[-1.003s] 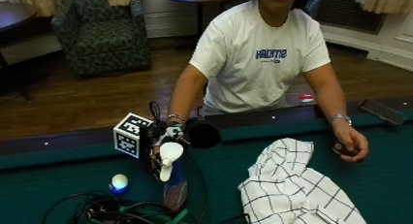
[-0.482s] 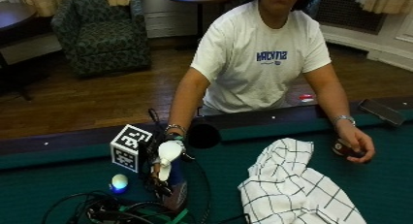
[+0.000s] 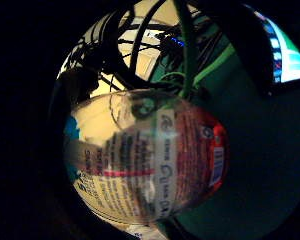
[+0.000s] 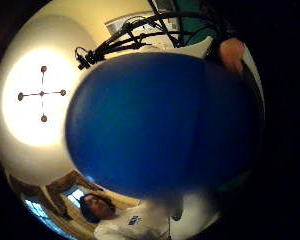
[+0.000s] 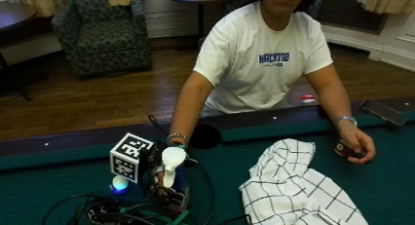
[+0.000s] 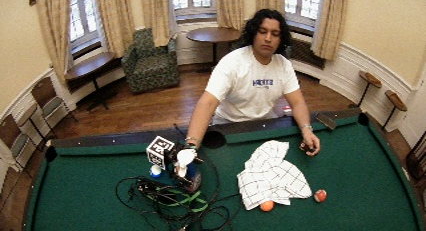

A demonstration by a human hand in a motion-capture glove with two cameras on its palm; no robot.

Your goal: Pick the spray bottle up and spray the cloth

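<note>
In the outside view my gloved right hand (image 5: 158, 162) grips a spray bottle (image 5: 172, 166) with a white trigger head, held upright at the table's left over the green felt. The bottle's clear body with a printed label (image 3: 145, 155) fills the little finger side palm view. A rounded blue surface (image 4: 160, 125) fills the thumb side palm view, close to the palm. The white cloth with a black grid (image 5: 292, 191) lies crumpled on the felt to the right, well apart from the bottle. The hand (image 6: 174, 158), the bottle (image 6: 185, 163) and the cloth (image 6: 269, 176) also show in the wide outside view.
A tangle of black and green cables (image 5: 110, 213) lies in front of the bottle, beside a small blue-lit ball (image 5: 120, 183). A side pocket (image 5: 206, 136) opens behind it. The person's bare left hand (image 5: 355, 146) holds a small dark object. Two orange balls (image 6: 267, 206) lie near the cloth.
My hand with the bottle has come down a little and toward the table's near side. The cloth and the bare hand have stayed put.
</note>
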